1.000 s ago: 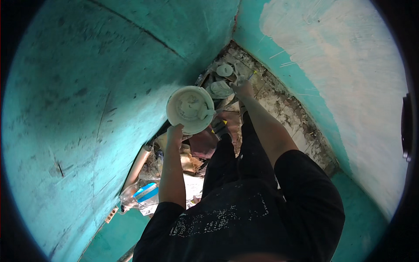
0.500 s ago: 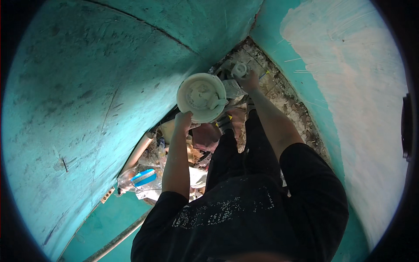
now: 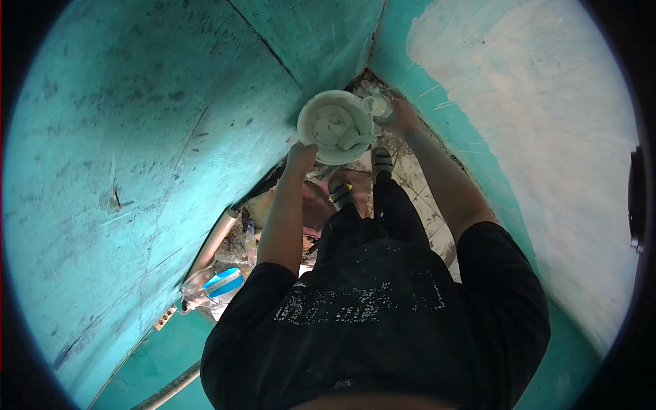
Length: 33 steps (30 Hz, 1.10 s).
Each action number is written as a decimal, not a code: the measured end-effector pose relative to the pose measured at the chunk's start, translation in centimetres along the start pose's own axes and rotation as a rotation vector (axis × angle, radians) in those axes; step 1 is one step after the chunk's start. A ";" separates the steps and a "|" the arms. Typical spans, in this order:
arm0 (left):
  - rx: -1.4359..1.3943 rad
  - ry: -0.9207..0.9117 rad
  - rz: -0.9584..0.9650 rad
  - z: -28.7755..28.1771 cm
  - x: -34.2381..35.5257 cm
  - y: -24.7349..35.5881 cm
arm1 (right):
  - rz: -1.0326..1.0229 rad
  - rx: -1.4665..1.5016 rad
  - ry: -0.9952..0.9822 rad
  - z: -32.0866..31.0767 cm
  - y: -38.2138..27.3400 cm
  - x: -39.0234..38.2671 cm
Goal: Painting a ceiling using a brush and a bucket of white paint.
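Note:
A pale round bucket (image 3: 307, 117) is held out in front of me, with my left hand (image 3: 301, 158) closed on its near-left rim. Whitish, wet-looking material covers its bottom. Inside, against the right wall, leans a tool with a pale, smeared handle (image 3: 352, 141); its working end cannot be made out. My right hand (image 3: 402, 116) is wrapped round a translucent plastic container (image 3: 378, 106). The container is tilted, its round mouth at the bucket's upper-right rim. Whether anything flows from it cannot be seen.
A turquoise wall (image 3: 157, 130) rises on the left; the right wall (image 3: 519, 102) carries a broad whitish coat. Below lie a blue-and-white object (image 3: 223, 281) in clear plastic, a pale tube (image 3: 214, 240) and a reddish sheet (image 3: 318, 208). A pole (image 3: 167, 391) slants at lower left.
The bucket has moved up and to the right in the picture. My right hand has brought the plastic container to its rim and tipped it toward the inside.

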<state>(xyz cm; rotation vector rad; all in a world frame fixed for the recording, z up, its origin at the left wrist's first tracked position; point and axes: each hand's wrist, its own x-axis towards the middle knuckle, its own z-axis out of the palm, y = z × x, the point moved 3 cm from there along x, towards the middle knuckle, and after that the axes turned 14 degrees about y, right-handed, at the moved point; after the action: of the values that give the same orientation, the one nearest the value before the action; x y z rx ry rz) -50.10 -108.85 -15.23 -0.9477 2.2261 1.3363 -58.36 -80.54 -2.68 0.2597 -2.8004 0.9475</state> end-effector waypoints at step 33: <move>-0.024 0.007 0.074 -3.1 -8.2 -2.4 | -0.058 -0.387 -0.104 1.1 -6.2 -8.4</move>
<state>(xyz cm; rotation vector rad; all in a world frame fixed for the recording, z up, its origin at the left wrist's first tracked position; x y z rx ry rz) -42.57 -109.50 -10.23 -0.8873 2.2750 1.3974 -48.99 -85.15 -1.81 0.3397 -2.9743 0.3752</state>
